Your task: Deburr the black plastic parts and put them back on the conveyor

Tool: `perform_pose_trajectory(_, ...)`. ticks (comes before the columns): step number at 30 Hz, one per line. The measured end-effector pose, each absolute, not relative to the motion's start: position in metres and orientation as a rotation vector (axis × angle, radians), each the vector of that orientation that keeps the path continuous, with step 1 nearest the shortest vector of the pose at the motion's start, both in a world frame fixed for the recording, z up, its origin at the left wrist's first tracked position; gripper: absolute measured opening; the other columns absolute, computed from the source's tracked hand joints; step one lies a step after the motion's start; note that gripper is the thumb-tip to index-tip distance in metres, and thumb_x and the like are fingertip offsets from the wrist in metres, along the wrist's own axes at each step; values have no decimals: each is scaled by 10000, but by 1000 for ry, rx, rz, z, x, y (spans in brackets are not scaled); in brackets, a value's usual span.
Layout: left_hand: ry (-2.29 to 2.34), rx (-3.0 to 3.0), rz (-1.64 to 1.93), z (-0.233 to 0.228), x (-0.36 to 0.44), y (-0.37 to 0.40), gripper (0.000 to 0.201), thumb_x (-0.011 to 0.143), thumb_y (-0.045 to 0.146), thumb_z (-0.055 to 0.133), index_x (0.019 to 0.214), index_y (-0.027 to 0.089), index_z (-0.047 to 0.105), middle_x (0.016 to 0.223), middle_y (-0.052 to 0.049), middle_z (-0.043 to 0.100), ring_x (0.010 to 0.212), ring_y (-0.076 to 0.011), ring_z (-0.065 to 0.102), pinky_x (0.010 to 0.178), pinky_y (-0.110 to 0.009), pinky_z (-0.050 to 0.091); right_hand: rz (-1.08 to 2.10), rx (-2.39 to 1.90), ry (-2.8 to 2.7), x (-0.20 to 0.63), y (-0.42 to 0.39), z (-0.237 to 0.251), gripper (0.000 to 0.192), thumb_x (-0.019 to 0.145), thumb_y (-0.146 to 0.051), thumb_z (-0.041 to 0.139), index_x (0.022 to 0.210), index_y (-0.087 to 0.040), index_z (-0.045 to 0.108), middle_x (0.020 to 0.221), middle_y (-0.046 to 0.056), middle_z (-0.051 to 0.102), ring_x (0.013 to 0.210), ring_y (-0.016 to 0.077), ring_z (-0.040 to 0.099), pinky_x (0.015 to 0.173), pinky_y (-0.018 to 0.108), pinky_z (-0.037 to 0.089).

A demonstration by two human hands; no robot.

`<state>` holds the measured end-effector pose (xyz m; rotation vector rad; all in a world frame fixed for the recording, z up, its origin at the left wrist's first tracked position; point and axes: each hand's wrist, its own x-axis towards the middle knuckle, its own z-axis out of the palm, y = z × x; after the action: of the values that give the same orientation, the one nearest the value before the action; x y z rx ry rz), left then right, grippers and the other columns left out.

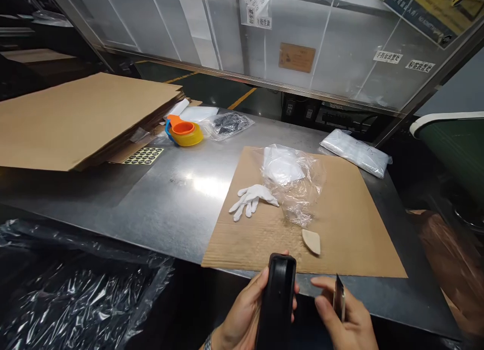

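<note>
My left hand (pixel 244 314) grips a long black plastic part (pixel 278 299) held upright at the near edge of the steel table. My right hand (pixel 346 317) is just right of it and pinches a small thin blade-like tool (pixel 339 297) between thumb and fingers. Right ahead, on a flat cardboard sheet (pixel 351 224), lie a small beige wedge-shaped piece (pixel 311 240), a white glove (pixel 251 199) and a crumpled clear plastic bag (pixel 295 181) with something white in it.
The steel table (pixel 174 198) carries a stack of cardboard sheets (pixel 79 118) at left, a sticker sheet (pixel 143 156), an orange and yellow tape dispenser (pixel 184 131), bagged items (pixel 229 124) and a white packet (pixel 355 152). A black plastic-lined bin (pixel 71 289) sits lower left. A green container (pixel 454 148) stands right.
</note>
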<state>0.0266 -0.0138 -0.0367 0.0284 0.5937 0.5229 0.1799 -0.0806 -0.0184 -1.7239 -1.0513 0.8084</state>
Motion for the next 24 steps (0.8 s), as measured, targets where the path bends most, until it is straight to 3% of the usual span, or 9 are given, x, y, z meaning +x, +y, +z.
perform_pose_trajectory(4,593,14,368,-25,26,-20,409,881,399,417,1057,88,617,813,-128,666,622,-162,640,588,-251,503,913,-1609,-1205,189,-57,-11,219,780,-378,603,905,-216,680,575,-23,590,503,110,536,513,203,448)
perform_pose_trajectory(7,610,29,306,-17,25,-22,395,882,390,416,953,76,645,773,-127,667,578,-153,632,557,-236,493,1094,-1504,-1298,193,-49,-12,231,802,-363,581,948,-202,660,638,-6,627,571,129,579,552,219,466)
perform_pose_trajectory(11,605,93,334,-17,25,-25,364,887,366,414,1032,96,609,761,-126,670,570,-149,631,536,-222,480,1217,-1406,-1399,199,-47,-10,208,828,-350,548,897,-189,661,725,22,649,675,154,599,617,244,466)
perform_pose_trajectory(17,616,244,412,-27,28,-32,378,894,393,378,968,89,592,707,-126,661,522,-143,620,492,-205,450,1229,-1345,-1484,204,-48,-12,189,828,-328,561,798,-160,640,615,-10,559,579,99,501,558,207,388)
perform_pose_trajectory(21,634,244,392,-29,28,-30,374,894,402,370,1054,123,561,711,-106,659,529,-144,622,494,-215,458,1261,-1333,-1424,203,-50,-16,214,835,-332,549,718,-154,570,589,-32,492,546,77,434,525,197,346)
perform_pose_trajectory(24,607,245,347,-32,26,-28,378,889,410,370,1066,131,553,704,-107,661,517,-153,623,484,-227,464,1266,-1355,-1451,203,-50,-16,173,833,-320,550,788,-156,586,567,-51,435,520,69,380,502,193,319)
